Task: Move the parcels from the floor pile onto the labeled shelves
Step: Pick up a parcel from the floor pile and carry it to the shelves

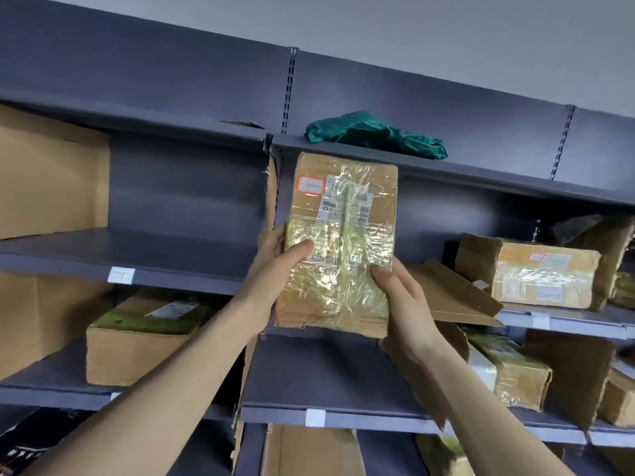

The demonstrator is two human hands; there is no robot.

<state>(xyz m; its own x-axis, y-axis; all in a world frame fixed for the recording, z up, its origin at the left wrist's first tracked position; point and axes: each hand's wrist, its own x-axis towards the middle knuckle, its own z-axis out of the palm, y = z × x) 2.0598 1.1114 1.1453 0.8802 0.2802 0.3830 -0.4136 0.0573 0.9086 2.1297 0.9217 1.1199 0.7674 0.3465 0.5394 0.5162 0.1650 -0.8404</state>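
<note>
A flat cardboard parcel [343, 235], wrapped in shiny clear tape, stands upright in front of the grey shelving. It carries a red-bordered sticker and a printed shipping label near its top. My left hand [275, 269] grips its lower left edge, thumb across the front. My right hand [402, 297] grips its lower right corner, thumb on the tape. The parcel is held in the air before the middle bay, above a shelf [309, 383] with a white label tag [315, 418] on its front lip.
A green bag [374, 134] lies on the top shelf. Taped boxes [546, 274] and torn cardboard [453, 293] fill the right shelves. A box [144, 341] sits on the lower left shelf, a big carton [51, 176] stands at far left, and another label tag [120, 274] marks the left shelf.
</note>
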